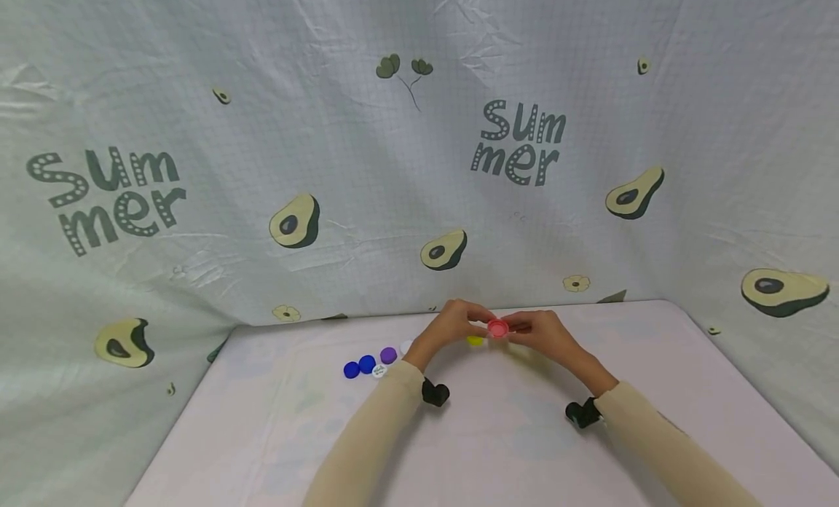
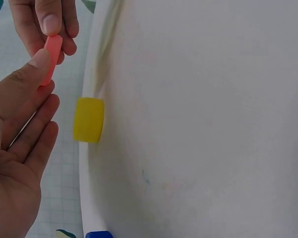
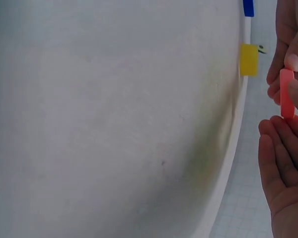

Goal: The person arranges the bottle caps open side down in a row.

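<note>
Between both hands, above the far part of the table, is a round coral-red bottle cap (image 1: 498, 328), its hollow side facing the head camera. My left hand (image 1: 454, 323) pinches its left edge with thumb and fingers, while my right hand (image 1: 545, 333) pinches the right edge. Edge-on in the left wrist view, the cap (image 2: 51, 59) has a thumb from each hand on it. The right wrist view also shows the cap (image 3: 286, 94) between the two hands. A yellow cap (image 1: 475, 341) lies on the table beside the left hand's fingers, partly hidden.
Left of the left hand lie two blue caps (image 1: 359, 366), a purple cap (image 1: 388, 355) and a white cap with print (image 1: 379, 371). Another white cap (image 1: 406, 347) is partly behind the left wrist. A printed curtain (image 1: 367, 150) hangs behind the pale table (image 1: 498, 449).
</note>
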Tool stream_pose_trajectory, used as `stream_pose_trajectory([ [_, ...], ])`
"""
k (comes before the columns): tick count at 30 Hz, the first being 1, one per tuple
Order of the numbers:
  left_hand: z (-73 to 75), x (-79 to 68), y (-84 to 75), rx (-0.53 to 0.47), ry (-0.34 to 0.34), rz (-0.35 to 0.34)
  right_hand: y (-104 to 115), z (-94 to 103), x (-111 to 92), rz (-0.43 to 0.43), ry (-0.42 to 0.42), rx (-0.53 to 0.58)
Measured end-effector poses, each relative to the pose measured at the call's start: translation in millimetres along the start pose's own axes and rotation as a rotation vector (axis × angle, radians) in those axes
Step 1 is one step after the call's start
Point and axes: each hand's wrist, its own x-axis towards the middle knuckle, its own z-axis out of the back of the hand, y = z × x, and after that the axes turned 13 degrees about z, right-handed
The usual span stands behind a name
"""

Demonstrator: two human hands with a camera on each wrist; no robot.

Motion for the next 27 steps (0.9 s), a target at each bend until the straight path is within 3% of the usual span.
stream_pose_trajectory([
  [11, -2.2, 6.6, 3.5, -0.051, -0.017, 0.03, -6, -5.1, 10, -0.027, 0.03, 0.022],
  [19, -7.7, 8.5, 4.8, -0.072, -0.016, 0.105, -5, -13.5, 16, -0.142, 0.07, 0.032],
  [27, -12.3, 8.3, 1.9, -0.082, -0.019, 0.192, -6, -12.3, 23, -0.186, 0.115, 0.003],
])
